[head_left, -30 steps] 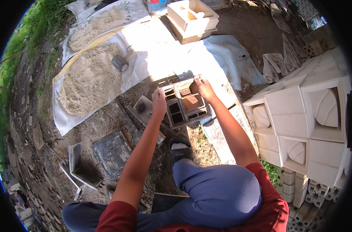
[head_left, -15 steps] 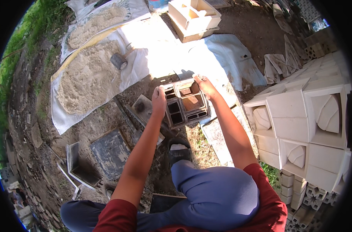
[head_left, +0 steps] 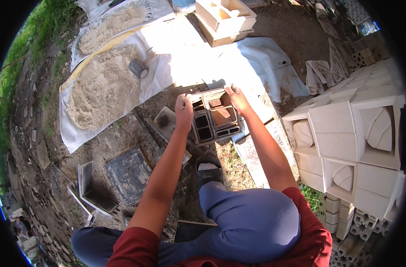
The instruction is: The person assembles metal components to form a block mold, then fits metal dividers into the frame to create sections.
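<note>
Mould (head_left: 215, 116), a dark square frame split into several compartments, sits low over the ground just ahead of the person's knee, held between both hands; one compartment shows a reddish-brown face, the others look dark and hollow.

Stacked pale cast blocks (head_left: 354, 133) fill the right side, each with a recessed curved pattern, piled in rows; white sheeting (head_left: 176, 49) spreads across the upper middle, partly in bright sun, with a bluish sheet (head_left: 265, 66) lying beside it to the right; sand (head_left: 102, 89) is heaped on the sheeting at the left, a second heap (head_left: 111, 24) lies further up; a pale wooden box form (head_left: 224, 18) stands at the top edge of the sheeting; a dark flat board (head_left: 128, 171) lies on the dirt to the lower left, with an open dark tray (head_left: 92, 191) just beside it; a grey slab (head_left: 165, 121) rests on the ground left of the mould; a hammer (head_left: 139, 66) lies on the sheeting near the sand.

Left hand (head_left: 183, 111) is clamped on the mould's left edge, fingers curled over the rim; right hand (head_left: 237, 99) grips the upper right corner, fingers wrapped on the frame; both forearms reach up from the lower edge, above the person's blue trousers and red sleeves.
</note>
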The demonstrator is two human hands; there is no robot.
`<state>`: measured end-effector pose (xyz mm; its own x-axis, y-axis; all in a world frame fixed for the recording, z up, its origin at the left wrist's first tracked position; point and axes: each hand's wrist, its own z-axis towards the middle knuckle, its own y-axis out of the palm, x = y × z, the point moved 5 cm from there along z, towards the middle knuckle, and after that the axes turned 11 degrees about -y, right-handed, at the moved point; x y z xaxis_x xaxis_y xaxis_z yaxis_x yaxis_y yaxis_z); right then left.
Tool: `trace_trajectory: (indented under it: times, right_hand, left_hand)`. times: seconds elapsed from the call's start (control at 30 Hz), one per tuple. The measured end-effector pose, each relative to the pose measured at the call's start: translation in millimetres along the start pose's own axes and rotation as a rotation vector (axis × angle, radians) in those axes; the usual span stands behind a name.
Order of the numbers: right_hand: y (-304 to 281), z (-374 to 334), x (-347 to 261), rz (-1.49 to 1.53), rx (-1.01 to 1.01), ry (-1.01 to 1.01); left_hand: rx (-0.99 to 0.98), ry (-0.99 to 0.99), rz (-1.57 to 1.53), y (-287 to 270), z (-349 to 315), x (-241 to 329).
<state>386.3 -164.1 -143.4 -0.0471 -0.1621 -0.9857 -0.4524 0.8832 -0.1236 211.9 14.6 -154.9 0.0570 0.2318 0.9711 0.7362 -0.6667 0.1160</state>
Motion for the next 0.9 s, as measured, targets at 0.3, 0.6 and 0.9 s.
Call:
trace_trajectory:
  times: [0.3, 0.6, 0.9]
  right_hand:
    - [-1.9, -25.3, -47.2, -0.631, -0.102, -0.515]
    - [43.3, -76.9, -74.2, -0.895, -0.067, -0.516]
    - [53.7, -68.9, -65.9, -0.955, -0.105, -0.453]
  left_hand:
    - [-0.182, -0.052, 0.362, 12.6, -6.6, 16.0]
    - [0.118, 0.022, 0.730, -0.6, -15.0, 32.0]
    - [0.214, 0.007, 0.644, -0.9, -33.4, 34.5]
